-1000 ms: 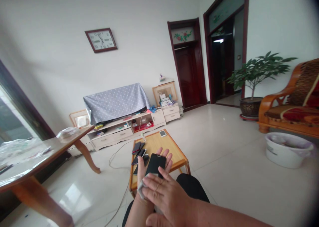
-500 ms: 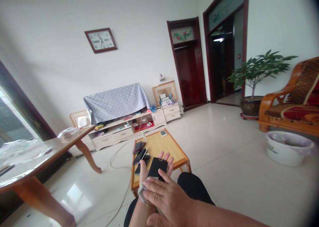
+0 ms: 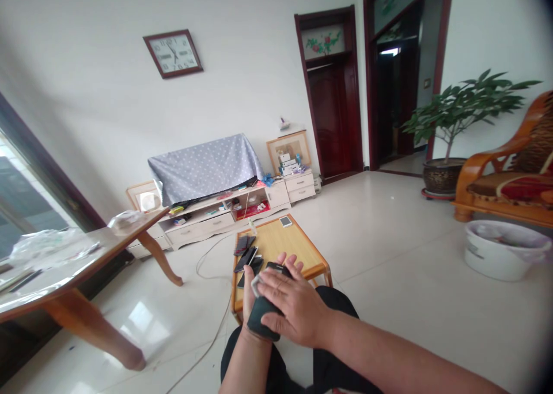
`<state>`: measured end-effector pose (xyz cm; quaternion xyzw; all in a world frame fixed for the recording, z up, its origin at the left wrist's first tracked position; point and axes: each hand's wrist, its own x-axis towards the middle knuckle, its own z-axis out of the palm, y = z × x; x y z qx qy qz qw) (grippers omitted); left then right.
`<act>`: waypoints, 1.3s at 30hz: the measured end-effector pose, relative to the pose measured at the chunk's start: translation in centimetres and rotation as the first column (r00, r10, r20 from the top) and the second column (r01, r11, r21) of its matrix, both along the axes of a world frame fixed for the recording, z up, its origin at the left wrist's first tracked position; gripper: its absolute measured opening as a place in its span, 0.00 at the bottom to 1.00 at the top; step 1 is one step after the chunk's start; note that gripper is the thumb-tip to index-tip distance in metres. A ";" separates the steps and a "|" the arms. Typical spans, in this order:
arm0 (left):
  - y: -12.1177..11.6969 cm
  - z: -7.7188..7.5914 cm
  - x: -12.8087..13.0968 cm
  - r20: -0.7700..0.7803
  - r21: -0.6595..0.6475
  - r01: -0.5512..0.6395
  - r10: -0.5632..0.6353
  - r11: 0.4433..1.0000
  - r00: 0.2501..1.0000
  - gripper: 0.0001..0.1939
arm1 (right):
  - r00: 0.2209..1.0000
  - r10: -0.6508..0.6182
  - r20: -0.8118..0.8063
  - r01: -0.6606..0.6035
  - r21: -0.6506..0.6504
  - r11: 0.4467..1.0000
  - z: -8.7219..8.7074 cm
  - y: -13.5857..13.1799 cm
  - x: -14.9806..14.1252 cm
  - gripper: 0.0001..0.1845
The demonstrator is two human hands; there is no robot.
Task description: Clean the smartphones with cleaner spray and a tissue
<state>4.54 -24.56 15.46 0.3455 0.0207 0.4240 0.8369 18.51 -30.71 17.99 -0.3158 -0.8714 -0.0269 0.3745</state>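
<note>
A black smartphone (image 3: 261,318) lies in my left hand (image 3: 249,295), whose palm faces up with the thumb along the phone's left side. My right hand (image 3: 288,299) lies across the phone's face, pressing a small pale cloth (image 3: 256,285) against it under the fingers. Much of the phone's middle is hidden by the right hand. Just beyond my hands, several dark phones (image 3: 247,259) rest along the left edge of the small wooden table (image 3: 280,243). A white phone (image 3: 286,222) lies at that table's far end.
A larger table (image 3: 103,261) with clear plastic wrapping stands to the left. A cable (image 3: 218,325) runs over the floor beside the small table. At the right are a white tub (image 3: 496,261), a wooden sofa (image 3: 479,175) and a potted plant (image 3: 444,178). A low cabinet (image 3: 203,230) lines the wall.
My right hand and the cloth have moved from the phone's near end and left wrist up toward its far end. The phone's lower part now shows. The view has shifted slightly.
</note>
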 end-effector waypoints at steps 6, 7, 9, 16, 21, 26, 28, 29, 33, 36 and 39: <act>-0.2 0.9 -0.2 0.000 -0.040 -0.038 0.038 0.999 0.999 0.43 | 0.998 0.059 0.022 -0.060 0.047 0.997 -0.2 -1.2 -1.1 0.38; -0.2 0.9 -0.5 0.016 -0.053 -0.045 0.046 0.998 0.999 0.43 | 0.992 0.119 0.049 -0.122 0.070 0.990 -0.6 -1.9 -1.5 0.39; -0.2 0.7 -1.0 0.034 -0.073 -0.051 0.053 0.996 0.998 0.42 | 0.980 0.185 0.077 -0.192 0.094 0.977 -1.0 -2.6 -1.7 0.38; 0.5 0.0 -1.6 0.044 -0.038 -0.036 0.038 0.999 0.998 0.48 | 0.995 -0.099 -0.033 0.100 0.032 0.994 0.4 0.0 -0.8 0.33; 0.5 0.2 -2.8 0.104 -0.041 -0.072 0.076 0.997 0.992 0.43 | 0.991 0.119 0.064 -0.126 0.116 0.985 -1.2 -2.5 -2.3 0.38; 0.1 0.4 -3.3 0.126 -0.065 -0.100 0.107 0.993 0.986 0.45 | 0.999 -0.038 -0.020 0.040 0.087 0.995 -0.2 -0.9 -1.3 0.30; 0.0 0.6 -3.3 0.131 -0.064 -0.134 0.141 0.989 0.981 0.45 | 0.994 -0.103 -0.044 0.105 0.069 0.992 0.3 0.0 -0.8 0.31; 0.0 0.7 -3.4 0.136 -0.064 -0.152 0.160 0.986 0.978 0.45 | 0.994 -0.101 -0.036 0.103 0.063 0.993 0.3 0.0 -0.7 0.32; -0.1 1.0 -4.0 0.182 -0.083 -0.196 0.208 0.977 0.961 0.43 | 0.997 0.048 0.057 -0.051 0.054 0.997 -0.4 -2.4 -1.5 0.35; -0.1 0.9 -4.6 0.218 -0.110 -0.184 0.205 0.977 0.954 0.42 | 0.986 0.136 0.096 -0.141 0.049 0.989 -1.0 -4.4 -2.3 0.35; 0.2 0.6 -5.1 0.226 -0.134 -0.161 0.189 0.978 0.956 0.42 | 0.985 0.146 0.095 -0.151 0.049 0.987 -1.2 -4.7 -2.7 0.32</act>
